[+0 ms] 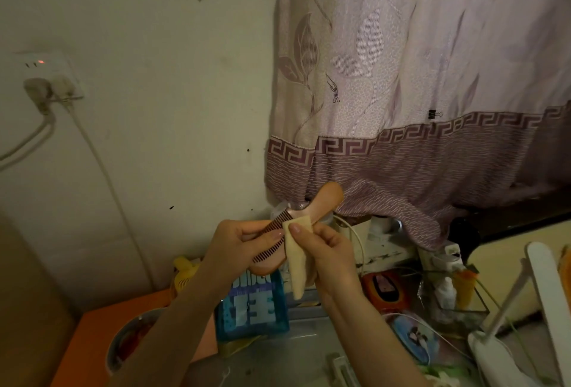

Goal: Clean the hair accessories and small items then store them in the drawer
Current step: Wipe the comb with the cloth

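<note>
A peach-pink comb point(324, 201) with dark fine teeth is held up in front of the wall, its handle pointing up and right. My left hand point(244, 244) grips the toothed end from the left. My right hand point(324, 250) pinches a folded pale yellow cloth point(296, 263) against the comb's middle, thumb on top. The cloth's loose end hangs down below the hands. No drawer is in view.
Below the hands lie a blue packet point(251, 306), an orange board point(92, 343) with a metal bowl point(133, 340), bottles point(446, 292), cables and a white desk lamp point(547, 300). A patterned curtain point(432, 77) hangs on the right. A socket with plugs point(49, 83) is on the left wall.
</note>
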Demonstrator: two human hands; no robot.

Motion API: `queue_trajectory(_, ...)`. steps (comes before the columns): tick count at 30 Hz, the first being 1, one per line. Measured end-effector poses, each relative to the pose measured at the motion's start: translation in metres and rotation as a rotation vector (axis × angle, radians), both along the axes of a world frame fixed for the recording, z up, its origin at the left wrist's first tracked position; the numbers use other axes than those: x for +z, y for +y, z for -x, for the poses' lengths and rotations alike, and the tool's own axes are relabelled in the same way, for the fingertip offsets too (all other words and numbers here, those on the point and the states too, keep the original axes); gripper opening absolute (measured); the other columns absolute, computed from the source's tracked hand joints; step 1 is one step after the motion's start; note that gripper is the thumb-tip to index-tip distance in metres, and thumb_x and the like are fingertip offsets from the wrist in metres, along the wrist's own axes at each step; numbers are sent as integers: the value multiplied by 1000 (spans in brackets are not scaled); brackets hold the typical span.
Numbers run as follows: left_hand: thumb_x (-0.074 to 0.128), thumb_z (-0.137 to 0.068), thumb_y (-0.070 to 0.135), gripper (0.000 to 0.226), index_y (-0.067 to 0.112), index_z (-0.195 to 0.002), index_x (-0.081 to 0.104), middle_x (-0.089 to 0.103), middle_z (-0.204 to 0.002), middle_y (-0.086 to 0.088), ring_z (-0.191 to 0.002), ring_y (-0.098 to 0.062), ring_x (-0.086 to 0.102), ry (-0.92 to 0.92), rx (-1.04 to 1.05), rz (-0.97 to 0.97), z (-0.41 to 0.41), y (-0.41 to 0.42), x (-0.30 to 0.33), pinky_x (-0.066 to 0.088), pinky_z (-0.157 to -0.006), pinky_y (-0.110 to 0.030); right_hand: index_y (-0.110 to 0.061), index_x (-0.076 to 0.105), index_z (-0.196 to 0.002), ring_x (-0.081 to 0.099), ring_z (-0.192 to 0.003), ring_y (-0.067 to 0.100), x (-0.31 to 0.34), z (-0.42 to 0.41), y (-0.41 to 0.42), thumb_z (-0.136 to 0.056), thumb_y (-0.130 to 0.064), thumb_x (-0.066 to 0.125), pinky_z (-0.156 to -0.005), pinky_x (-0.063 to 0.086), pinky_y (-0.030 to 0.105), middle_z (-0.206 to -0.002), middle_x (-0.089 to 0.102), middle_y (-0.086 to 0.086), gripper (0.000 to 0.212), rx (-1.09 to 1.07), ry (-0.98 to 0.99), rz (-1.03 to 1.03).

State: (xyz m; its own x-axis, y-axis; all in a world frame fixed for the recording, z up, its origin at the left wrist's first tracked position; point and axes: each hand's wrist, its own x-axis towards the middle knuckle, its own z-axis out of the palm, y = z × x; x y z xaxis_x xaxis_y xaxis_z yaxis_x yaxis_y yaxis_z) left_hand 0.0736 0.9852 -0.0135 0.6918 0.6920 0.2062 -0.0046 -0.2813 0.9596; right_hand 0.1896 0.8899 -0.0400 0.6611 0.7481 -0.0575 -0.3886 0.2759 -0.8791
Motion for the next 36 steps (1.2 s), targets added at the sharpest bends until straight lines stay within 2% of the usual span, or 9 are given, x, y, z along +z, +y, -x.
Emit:
queue_trajectory(6, 67, -72, 27, 22, 23, -93, 73, 75, -86, -7, -82, -25, 72, 48, -74, -101, 7, 2, 1, 58, -77, -44, -2, 69, -91, 69, -70, 18, 4, 1, -1, -73, -5, 76, -57, 54, 23, -84, 72, 13, 19, -39, -9, -11)
queue_trajectory(11, 67, -72, 27, 29, 19, -99, 72, 75, -91, -8, -86, -25, 71, 64, -134, -127, 8, 1, 0, 57, -79, -44, -6, 69, -90, 70, -83, 24, 12, -1, 2, -68, -11, 81, -74, 57, 36, -88, 74, 10, 26, -125, -34, 10)
queue_trajectory(14, 67, -70, 23, 30, 17, -99, 72, 75, -90, -8, -84, -22, 71, 44, -144, -90, 8, -1, 0, 58, -76, -35, -3, 68, -95, 70, -85, 26, 17, -5, 2, -67, -11, 82, -80, 57, 40, -90, 74, 11, 32, -168, -19, -1)
queue_trajectory(17, 67, -72, 14, 22, 21, -93, 72, 75, -84, -1, -77, -14, 71, 11, -123, -44, 10, -1, 1, 57, -66, -23, -5, 69, -88, 71, -79, 21, 21, -14, 0, -68, -8, 80, -73, 59, 35, -83, 74, 7, 23, -190, -16, -26)
queue_trajectory(19, 66, -78, 6, 23, 22, -93, 72, 75, -83, 0, -75, -14, 71, 15, -109, -31, 11, 1, 1, 57, -65, -22, -9, 69, -79, 69, -70, 16, 22, -21, -4, -70, -9, 78, -63, 58, 29, -72, 73, 2, 13, -186, -23, -33)
queue_trajectory(22, 67, -74, 12, 23, 22, -94, 72, 75, -86, -2, -79, -17, 72, 25, -103, -10, 13, 3, 1, 57, -69, -24, -9, 67, -74, 64, -64, 13, 20, -31, -8, -73, -12, 77, -52, 51, 24, -68, 70, 2, 10, -203, -42, -15)
queue_trajectory(26, 67, -66, 21, 27, 22, -93, 72, 75, -89, -5, -81, -19, 71, 31, -113, 6, 11, 3, 1, 58, -71, -28, -7, 71, -80, 65, -75, 19, 16, -39, -10, -75, -17, 76, -66, 52, 31, -77, 72, 7, 12, -247, -52, -3)
queue_trajectory(30, 68, -66, 24, 26, 24, -91, 73, 75, -89, -5, -82, -21, 71, 28, -102, 16, 8, 3, -2, 58, -76, -33, -7, 71, -81, 65, -72, 18, 12, -40, -10, -79, -16, 73, -62, 53, 28, -77, 71, 7, 9, -243, 2, -33)
queue_trajectory(36, 68, -64, 26, 33, 20, -97, 72, 75, -88, -4, -81, -20, 72, -4, -46, 62, 6, 1, -5, 58, -74, -31, -6, 68, -79, 62, -74, 19, 1, -28, -11, -77, -18, 72, -74, 52, 37, -77, 69, 7, 12, -161, 7, -13)
